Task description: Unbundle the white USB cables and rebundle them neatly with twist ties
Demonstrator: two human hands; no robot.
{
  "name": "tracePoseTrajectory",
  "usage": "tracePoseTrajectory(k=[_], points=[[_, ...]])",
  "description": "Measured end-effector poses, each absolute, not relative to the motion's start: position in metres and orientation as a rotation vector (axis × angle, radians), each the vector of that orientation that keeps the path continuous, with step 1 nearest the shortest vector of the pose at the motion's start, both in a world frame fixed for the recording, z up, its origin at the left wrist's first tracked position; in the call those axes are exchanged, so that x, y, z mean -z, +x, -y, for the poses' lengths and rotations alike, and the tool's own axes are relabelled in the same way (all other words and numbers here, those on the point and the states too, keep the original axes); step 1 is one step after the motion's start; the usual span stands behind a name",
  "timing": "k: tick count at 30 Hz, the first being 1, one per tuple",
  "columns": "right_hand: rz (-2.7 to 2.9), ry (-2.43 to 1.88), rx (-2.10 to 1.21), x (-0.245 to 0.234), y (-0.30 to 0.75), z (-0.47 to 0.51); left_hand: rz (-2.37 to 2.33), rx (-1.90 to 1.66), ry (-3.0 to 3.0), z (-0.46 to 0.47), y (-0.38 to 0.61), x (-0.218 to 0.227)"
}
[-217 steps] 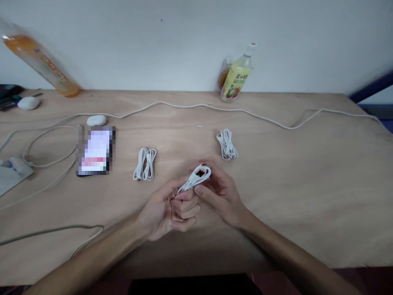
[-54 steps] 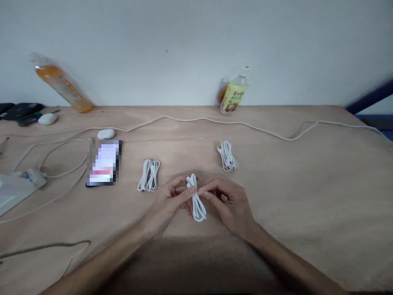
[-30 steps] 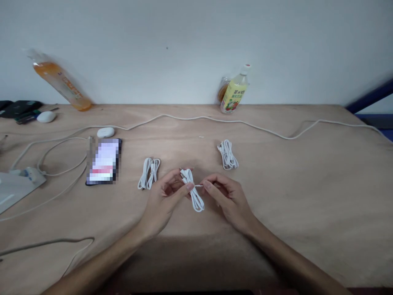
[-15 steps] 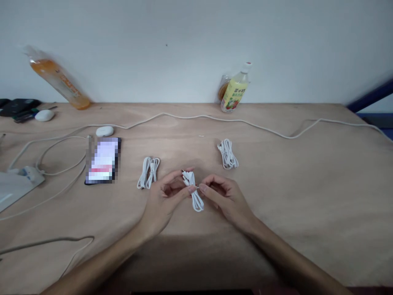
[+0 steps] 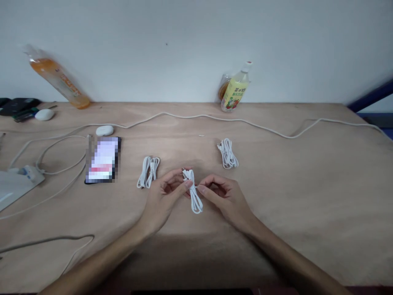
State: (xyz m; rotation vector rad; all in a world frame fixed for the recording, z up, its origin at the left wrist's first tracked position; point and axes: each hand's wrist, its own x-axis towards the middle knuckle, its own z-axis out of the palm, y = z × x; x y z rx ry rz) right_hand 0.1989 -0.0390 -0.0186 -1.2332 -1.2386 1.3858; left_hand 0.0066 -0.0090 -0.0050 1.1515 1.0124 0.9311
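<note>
Both hands meet over the counter (image 5: 276,196): the left hand (image 5: 164,198) pinches the white cable bundle (image 5: 193,192) at its waist, while the right hand (image 5: 224,198) seems to nip its loose end, too small to make out. Fingers hide the wrap itself.

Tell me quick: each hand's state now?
Left hand: closed, pinching the coiled white cable.
Right hand: fingertips pinched at the same cable's middle.

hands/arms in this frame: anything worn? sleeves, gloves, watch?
Both forearms are bare as far as the frame shows, with no sleeves in view. The left hand and right hand wear no gloves, and no rings, watch or wristband are visible. Fingernails look short and unpainted.
</note>
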Motion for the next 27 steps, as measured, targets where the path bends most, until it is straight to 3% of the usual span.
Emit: tracePoseTrajectory(k=[15, 23, 27], points=[[1.343, -1.267, -1.251, 0.016, 0.199, 0.044, -1.001, -0.912, 1.102, 0.012, 0.005, 0.009], [1.138, -1.214, -1.447, 0.016, 0.202, 0.038, -1.062, -1.135, 1.949, 0.02, -0.001, 0.008], [1.075, -1.18, -1.554, 0.021, 0.203, 0.036, -0.946, -1.131, 2.028, 0.021, -0.001, 0.011]])
